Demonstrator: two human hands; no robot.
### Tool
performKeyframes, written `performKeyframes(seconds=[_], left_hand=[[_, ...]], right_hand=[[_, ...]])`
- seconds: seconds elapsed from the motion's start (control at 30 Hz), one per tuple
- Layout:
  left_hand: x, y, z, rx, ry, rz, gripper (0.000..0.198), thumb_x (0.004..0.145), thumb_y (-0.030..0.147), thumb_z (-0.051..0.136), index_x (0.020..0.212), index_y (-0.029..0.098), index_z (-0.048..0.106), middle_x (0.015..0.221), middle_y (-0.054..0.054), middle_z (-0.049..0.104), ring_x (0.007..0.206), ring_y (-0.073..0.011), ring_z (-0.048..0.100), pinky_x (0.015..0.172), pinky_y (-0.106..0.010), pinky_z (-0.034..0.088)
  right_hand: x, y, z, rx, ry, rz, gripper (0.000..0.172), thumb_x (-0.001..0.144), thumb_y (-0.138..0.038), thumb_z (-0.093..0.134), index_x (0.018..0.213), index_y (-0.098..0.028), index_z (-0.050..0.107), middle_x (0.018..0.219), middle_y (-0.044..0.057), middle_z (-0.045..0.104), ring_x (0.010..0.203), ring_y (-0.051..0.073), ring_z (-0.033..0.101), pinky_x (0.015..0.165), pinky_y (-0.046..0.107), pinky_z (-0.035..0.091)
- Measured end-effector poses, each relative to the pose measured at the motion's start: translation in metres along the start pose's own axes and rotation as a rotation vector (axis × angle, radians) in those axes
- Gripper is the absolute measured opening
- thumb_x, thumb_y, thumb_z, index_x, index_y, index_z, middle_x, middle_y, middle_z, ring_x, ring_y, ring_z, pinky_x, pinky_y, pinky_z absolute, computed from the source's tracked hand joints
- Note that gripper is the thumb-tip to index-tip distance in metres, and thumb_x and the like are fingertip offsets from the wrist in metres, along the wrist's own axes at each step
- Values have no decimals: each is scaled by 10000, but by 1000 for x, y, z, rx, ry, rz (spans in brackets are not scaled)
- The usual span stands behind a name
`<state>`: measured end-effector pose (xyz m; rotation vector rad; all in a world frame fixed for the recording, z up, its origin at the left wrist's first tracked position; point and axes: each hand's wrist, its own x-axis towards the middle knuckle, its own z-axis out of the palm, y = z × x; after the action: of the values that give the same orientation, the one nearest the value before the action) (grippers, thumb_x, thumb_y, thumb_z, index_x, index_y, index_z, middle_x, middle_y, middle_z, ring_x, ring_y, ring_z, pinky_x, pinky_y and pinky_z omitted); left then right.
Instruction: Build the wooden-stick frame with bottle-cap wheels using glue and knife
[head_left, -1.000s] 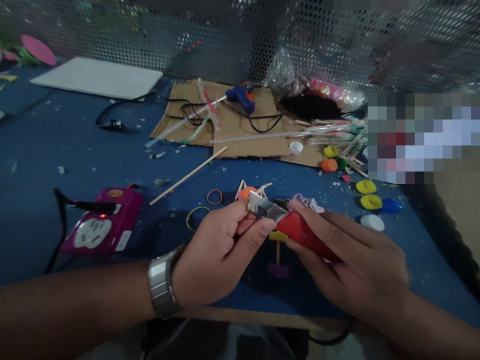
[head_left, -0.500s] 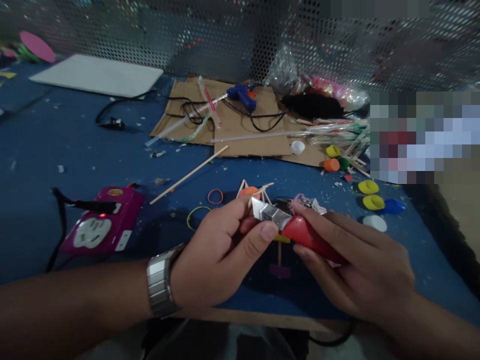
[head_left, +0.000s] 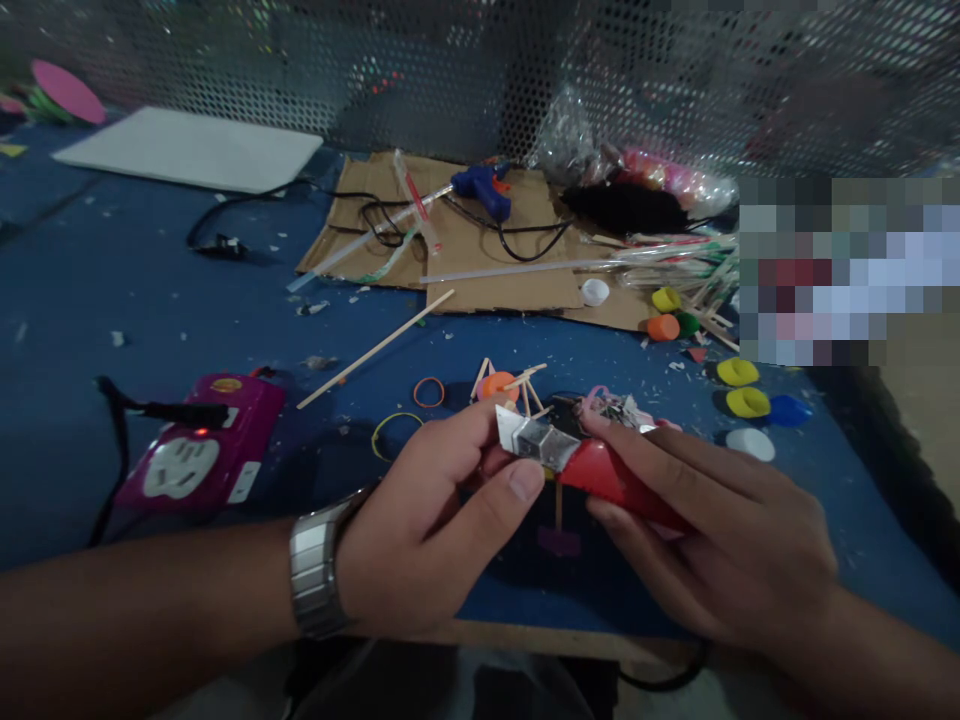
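1. Blue surface (head_left: 112, 300), littered with scraps, fills the middle of the frame.
2. Right hand (head_left: 720, 540), lower right, has its fingers closed around the red cutter (head_left: 607, 475) at lower centre.
3. Left hand (head_left: 427, 530) has its fingers pinching the metal blade (head_left: 529, 440), which stands drawn out and, as far as I can see, is cutting nothing yet.

A: What is worn on the left wrist?
B: A silver metal watch (head_left: 311, 570) with a linked band, just behind the left hand (head_left: 427, 520).
A: And the right hand (head_left: 720, 530)?
B: Bare; both forearms are uncovered.
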<state>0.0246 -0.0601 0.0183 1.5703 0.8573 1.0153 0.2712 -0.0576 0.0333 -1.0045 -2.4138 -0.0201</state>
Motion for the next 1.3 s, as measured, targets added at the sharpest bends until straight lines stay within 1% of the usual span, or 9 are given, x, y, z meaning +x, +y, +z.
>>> performKeyframes(seconds=[0.17,0.3,0.4,0.5,0.7,0.87,1.03,1.17,1.3], left_hand=[[-2,-1,-3,74,-4,35,346,1163,394,483,868,219,519,700,27,505,607,-129,448,564,-313,392],[-2,-1,-4,147,-17,91,321,1163,360,484,882,211,533,720,21,543,630,-126,489,591,-329,386],[0,-2,-5,165,-26,112,305,1159,331,487,881,212,530,721,25,546,625,-123,478,592,-324,388],[1,-3,-5,157,-34,93,312,1157,341,492,873,216,524,705,31,525,602,-121,456,568,-314,388],[1,-2,-5,136,-35,63,325,1161,364,481,877,217,537,693,28,527,601,-127,464,563,-309,398],[2,-1,-5,161,-25,98,358,1162,353,474,839,209,530,685,28,524,598,-123,459,571,-311,379],[4,-2,-5,163,-34,178,305,1152,312,516,869,202,548,717,34,561,612,-107,487,583,-277,402],[4,-2,-5,214,-23,173,323,1147,313,531,846,198,547,711,40,557,610,-102,488,587,-277,398],[5,-2,-6,271,-10,162,347,1151,310,524,823,200,535,690,47,560,595,-96,491,579,-270,391]], right_hand=[[1,-1,-2,-15,-7,-10,369,1095,-291,589,1412,-128,684,1060,121,848,801,192,808,670,282,658],[2,-1,-5,-8,-5,-20,372,1099,-292,582,1409,-113,686,1021,118,844,776,186,798,644,276,641],[2,-1,-5,-8,5,-21,372,1100,-286,581,1412,-111,687,1000,110,841,771,183,793,644,272,634],[2,-1,-4,-4,4,-19,376,1093,-280,594,1422,-121,683,1006,101,841,764,180,787,644,271,630],[-1,2,-2,-9,3,-30,376,1093,-277,601,1435,-136,665,1012,91,836,773,176,782,652,273,622],[-2,2,-2,-16,2,-30,377,1098,-278,596,1436,-124,663,1020,95,828,793,170,782,687,266,626],[-1,1,-5,-7,4,-32,358,1108,-287,581,1407,-117,678,1001,94,829,779,166,780,678,261,618],[0,2,-6,-45,-1,-51,330,1111,-281,586,1384,-126,689,1016,95,841,762,169,781,697,278,626],[-1,4,-4,-57,3,-39,339,1109,-292,604,1396,-134,687,1080,109,852,811,188,807,701,297,625]])
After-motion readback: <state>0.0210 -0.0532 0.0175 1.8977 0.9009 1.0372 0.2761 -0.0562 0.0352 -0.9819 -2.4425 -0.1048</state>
